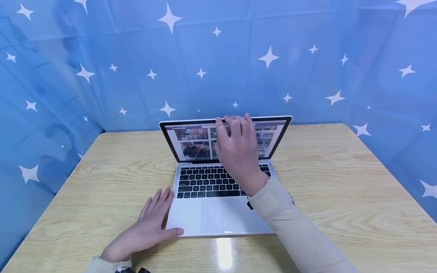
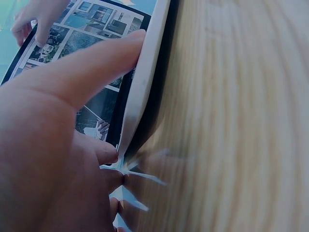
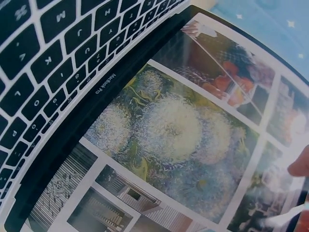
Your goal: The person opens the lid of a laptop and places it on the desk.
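An open silver laptop [image 1: 184, 212] sits on the wooden table, its lid tilted back and lit with a page of pictures [image 3: 169, 128]. My right hand [image 1: 239, 148] grips the top edge of the lid, its fingers bent over the rim; in the right wrist view a fingertip [image 3: 300, 164] shows at the right border. At the front left corner of the base rests my left hand [image 1: 150, 227]. Its thumb [image 2: 106, 63] lies on the edge, and the other fingers stretch along the left side. My right forearm hides part of the keyboard [image 1: 208, 182].
The wooden table [image 1: 341, 197] extends on both sides of the laptop. Behind it and at the sides hangs a blue cloth [image 1: 222, 76] with white stars. A bright reflection lies on the table in front of the laptop.
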Available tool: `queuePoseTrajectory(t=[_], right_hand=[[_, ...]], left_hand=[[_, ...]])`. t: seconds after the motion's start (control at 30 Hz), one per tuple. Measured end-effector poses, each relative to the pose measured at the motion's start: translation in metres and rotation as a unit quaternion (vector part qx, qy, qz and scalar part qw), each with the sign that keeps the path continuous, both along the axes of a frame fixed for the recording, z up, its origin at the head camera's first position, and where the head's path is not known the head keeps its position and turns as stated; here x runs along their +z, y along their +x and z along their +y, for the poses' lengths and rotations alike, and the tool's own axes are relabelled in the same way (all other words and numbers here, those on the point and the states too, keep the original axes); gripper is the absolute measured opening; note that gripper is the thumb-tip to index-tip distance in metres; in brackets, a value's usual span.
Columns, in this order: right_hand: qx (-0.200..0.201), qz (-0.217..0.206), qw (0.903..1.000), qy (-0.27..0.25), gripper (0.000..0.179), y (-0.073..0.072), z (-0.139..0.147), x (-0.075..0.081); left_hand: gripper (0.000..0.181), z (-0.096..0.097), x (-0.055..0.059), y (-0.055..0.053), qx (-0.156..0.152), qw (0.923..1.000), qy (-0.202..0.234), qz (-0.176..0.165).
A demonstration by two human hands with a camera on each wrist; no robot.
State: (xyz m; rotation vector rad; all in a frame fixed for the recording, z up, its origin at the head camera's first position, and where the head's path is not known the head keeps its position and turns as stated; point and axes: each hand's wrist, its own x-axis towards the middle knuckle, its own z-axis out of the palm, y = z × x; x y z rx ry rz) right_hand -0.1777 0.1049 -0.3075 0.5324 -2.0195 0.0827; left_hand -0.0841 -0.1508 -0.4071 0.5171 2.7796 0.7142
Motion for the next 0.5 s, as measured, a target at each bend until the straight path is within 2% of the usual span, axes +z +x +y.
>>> queuePoseTrajectory(t=[0.13,0.27,0.5], right_hand=[[0.001,-0.014,0.9999,-0.005,0.041,0.0015,-0.0007,-0.0034],[0.001,-0.007,0.9999,-0.008,0.039,-0.0001,-0.0017,-0.0035],[-0.003,0.013,0.9998,-0.017,0.036,-0.0065,-0.002,0.001]], left_hand=[[0.106,0.0,-0.0007,0.002,0.002,0.9999,-0.003,-0.01],[0.105,-0.0004,-0.0011,0.003,0.002,0.9999,0.003,-0.012],[0.104,-0.0008,0.0,-0.0007,-0.002,0.9999,0.003,0.01]])
